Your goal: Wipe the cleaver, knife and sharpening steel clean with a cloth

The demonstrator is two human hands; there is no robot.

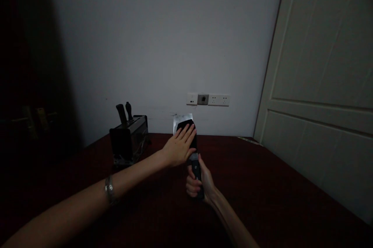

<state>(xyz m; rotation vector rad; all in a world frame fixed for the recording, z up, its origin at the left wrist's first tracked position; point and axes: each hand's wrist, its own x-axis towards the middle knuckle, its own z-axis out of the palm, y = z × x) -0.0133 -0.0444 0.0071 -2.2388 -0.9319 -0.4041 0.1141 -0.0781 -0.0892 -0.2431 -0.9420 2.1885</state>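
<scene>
A cleaver (181, 117) is held up over the dark tabletop, its bright blade pointing away from me. My right hand (201, 182) is wrapped round its black handle (196, 170), the thumb lying along the side. My left hand (180, 146) lies flat across the blade with fingers stretched out. Under those fingers is a black patch (190, 122) covering much of the blade; whether it is a cloth or a dark part of the blade I cannot tell. A metal bracelet (109, 189) circles my left wrist area.
A knife block (121, 145) with black handles (121, 113) sticking up stands to the left on the dark red tabletop (233, 178). Behind are a pale wall with sockets (219, 100) and, at right, a light panelled door (314, 96). The room is dim.
</scene>
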